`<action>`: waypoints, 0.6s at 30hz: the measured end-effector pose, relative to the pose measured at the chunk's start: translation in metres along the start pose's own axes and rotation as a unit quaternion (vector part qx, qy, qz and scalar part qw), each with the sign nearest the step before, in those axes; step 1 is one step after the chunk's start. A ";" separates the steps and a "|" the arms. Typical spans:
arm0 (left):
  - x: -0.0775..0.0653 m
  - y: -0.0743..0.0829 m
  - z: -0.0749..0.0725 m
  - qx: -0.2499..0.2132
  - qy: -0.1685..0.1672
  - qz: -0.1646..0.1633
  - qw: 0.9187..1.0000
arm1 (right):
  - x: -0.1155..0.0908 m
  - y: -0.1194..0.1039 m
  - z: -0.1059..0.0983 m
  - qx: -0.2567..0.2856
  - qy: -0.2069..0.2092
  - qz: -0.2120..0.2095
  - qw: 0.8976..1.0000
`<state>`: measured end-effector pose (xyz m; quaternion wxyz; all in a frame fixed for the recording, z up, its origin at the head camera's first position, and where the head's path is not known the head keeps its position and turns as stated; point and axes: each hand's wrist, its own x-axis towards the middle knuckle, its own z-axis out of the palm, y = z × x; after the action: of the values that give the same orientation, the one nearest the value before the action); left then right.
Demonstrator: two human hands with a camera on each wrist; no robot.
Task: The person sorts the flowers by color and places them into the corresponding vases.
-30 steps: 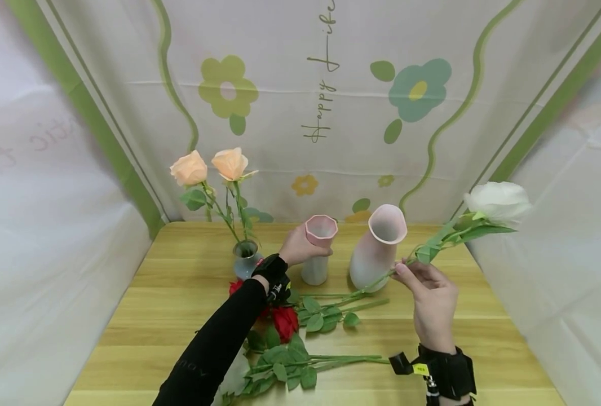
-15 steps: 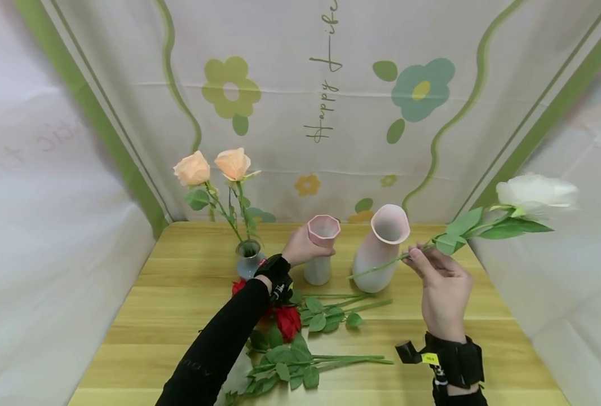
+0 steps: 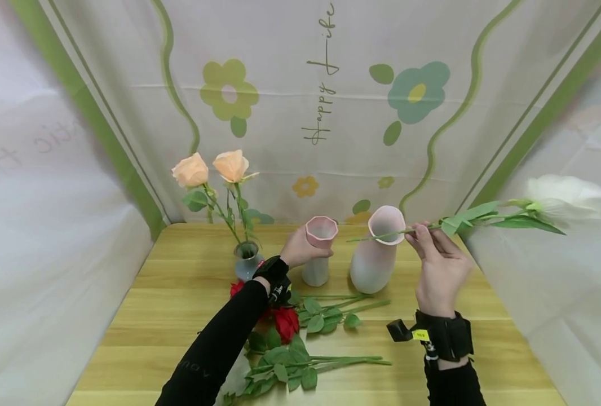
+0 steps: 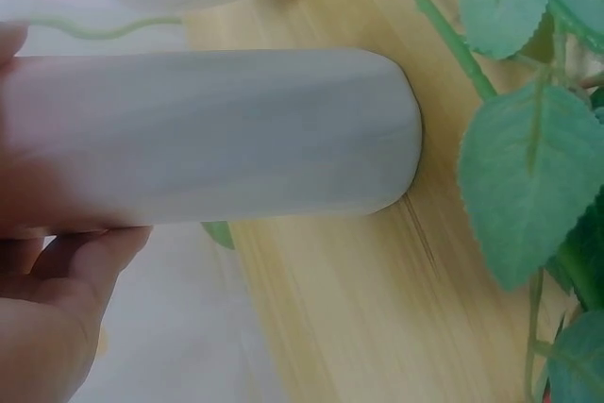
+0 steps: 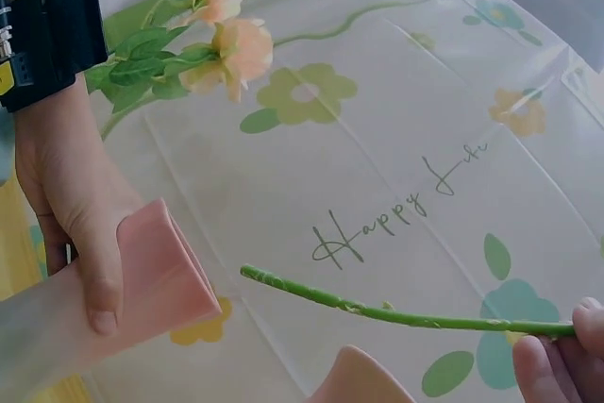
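Note:
My left hand [image 3: 297,248] grips a slim pink-to-white vase [image 3: 317,272] just below its angular rim; the left wrist view shows its pale base close to the wood. Between thumb and fingers, my right hand [image 3: 440,270] pinches the stem of a white rose [image 3: 566,198]. That rose lies almost level, bloom out to the right and cut end pointing left. In the head view its stem overlaps the mouth of a wider pink-and-white vase [image 3: 372,268]. From the right wrist, the bare green stem [image 5: 377,311] points toward the slim vase's pink rim.
Two peach roses [image 3: 190,170] stand in a small grey-blue vase [image 3: 247,265] at the left. Red roses [image 3: 286,324] and leafy stems [image 3: 326,318] lie on the wooden table [image 3: 432,366], partly under my left forearm. A printed cloth [image 3: 280,124] hangs behind.
My right hand has risen, and the white rose has swung from a slant to nearly level, its bloom moving right and its cut end lifting. The left hand keeps its hold on the slim vase.

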<state>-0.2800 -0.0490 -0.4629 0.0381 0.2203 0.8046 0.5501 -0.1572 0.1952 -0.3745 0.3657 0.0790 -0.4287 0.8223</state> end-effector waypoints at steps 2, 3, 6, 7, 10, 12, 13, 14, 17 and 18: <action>0.000 0.000 0.000 -0.001 -0.001 -0.003 1.000 | 0.002 0.003 0.004 -0.003 0.004 0.003 1.000; 0.000 0.000 0.000 -0.002 -0.001 -0.002 1.000 | 0.003 0.004 0.006 -0.003 0.005 0.004 1.000; 0.000 0.000 0.001 0.002 -0.002 -0.002 1.000 | 0.006 0.008 0.012 0.003 0.013 0.009 1.000; 0.000 -0.001 0.001 0.005 -0.002 0.001 1.000 | 0.007 0.010 0.014 0.002 0.016 0.010 1.000; 0.001 -0.002 0.001 0.009 -0.001 0.002 1.000 | 0.009 0.015 0.021 -0.007 0.017 0.012 1.000; 0.001 -0.002 0.001 0.008 -0.002 -0.003 1.000 | 0.009 0.019 0.026 -0.023 0.006 0.007 1.000; 0.001 -0.003 0.001 0.007 -0.002 -0.003 1.000 | 0.009 0.021 0.028 -0.033 -0.003 0.003 0.999; 0.001 -0.003 0.001 0.008 -0.001 -0.006 1.000 | 0.009 0.023 0.031 -0.043 -0.012 0.001 0.999; 0.001 -0.003 0.001 0.012 -0.001 -0.007 1.000 | 0.007 0.028 0.038 -0.087 -0.036 -0.002 0.996; 0.001 -0.003 0.000 0.013 -0.001 -0.004 1.000 | 0.007 0.030 0.039 -0.107 -0.043 -0.002 0.993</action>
<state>-0.2815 -0.0490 -0.4653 0.0381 0.2179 0.8124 0.5395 -0.1894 0.1578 -0.3663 0.3552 0.0761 -0.5291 0.7669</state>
